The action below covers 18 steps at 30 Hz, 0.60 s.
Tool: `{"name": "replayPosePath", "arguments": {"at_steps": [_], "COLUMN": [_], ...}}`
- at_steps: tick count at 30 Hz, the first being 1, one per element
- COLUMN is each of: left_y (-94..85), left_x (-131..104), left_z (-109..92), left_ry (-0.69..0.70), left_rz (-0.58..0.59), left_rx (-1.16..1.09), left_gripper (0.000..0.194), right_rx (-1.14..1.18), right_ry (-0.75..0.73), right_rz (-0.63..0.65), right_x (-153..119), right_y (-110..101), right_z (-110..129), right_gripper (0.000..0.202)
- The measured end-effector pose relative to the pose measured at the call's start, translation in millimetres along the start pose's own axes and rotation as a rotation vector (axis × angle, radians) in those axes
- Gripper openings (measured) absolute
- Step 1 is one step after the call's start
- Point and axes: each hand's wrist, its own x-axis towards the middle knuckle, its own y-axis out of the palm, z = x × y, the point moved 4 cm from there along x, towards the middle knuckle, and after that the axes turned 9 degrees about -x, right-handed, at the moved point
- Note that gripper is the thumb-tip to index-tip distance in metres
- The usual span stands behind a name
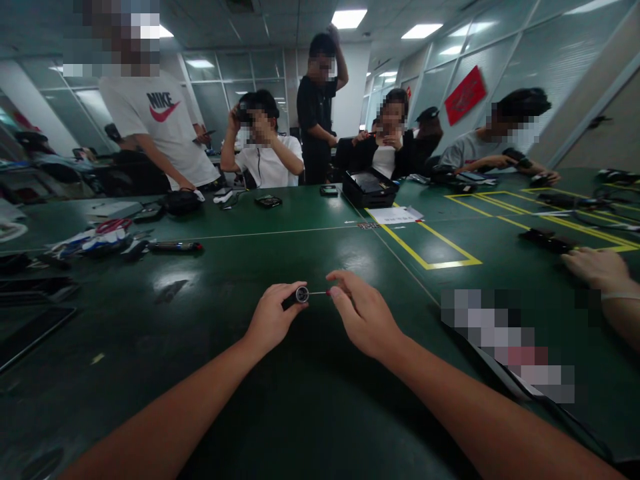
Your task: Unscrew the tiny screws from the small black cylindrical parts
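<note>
My left hand (274, 313) is closed around a short black cylinder that looks like a flashlight (302, 294); its round, silver-rimmed end faces me. From beside that rim a thin metal shaft runs to the right, ending in a small red part like the handle of a screwdriver (320, 293). The thumb and fingers of my right hand (363, 310) close about this red end, most of which they hide. Whether the shaft's left tip touches the flashlight or passes behind it, I cannot tell. Both hands are held over the green table (225, 387).
Left on the table lie a pen-like tool (176, 247), a pile of small items (100, 243) and dark flat trays (35, 290). A black box (370, 188) stands at the back. At the right are yellow tape outlines (450, 265) and another person's hand (597, 267). Several people are across the table.
</note>
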Motion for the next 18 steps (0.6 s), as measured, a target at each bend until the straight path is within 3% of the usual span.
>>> {"name": "replayPosePath", "arguments": {"at_steps": [4,14,18], "left_y": [0.7,0.0,0.8], "left_x": [-0.1,-0.9,-0.8], "left_z": [-0.6,0.9,-1.0], "left_ry": [0.02,0.019,0.045], "left_rz": [0.009,0.005,0.009], "left_rx": [0.017,0.036,0.051], "left_gripper": [0.039,0.039,0.039], "right_rx": [0.005,0.104,0.088], "right_ry": [0.077,0.093,0.168], "right_rz": [0.016,0.018,0.027], "right_x": [2.0,-0.2,2.5], "right_y": [1.0,3.3,3.2], "right_z": [-4.2,-5.8,-10.0], "right_gripper": [0.032,0.022,0.032]}}
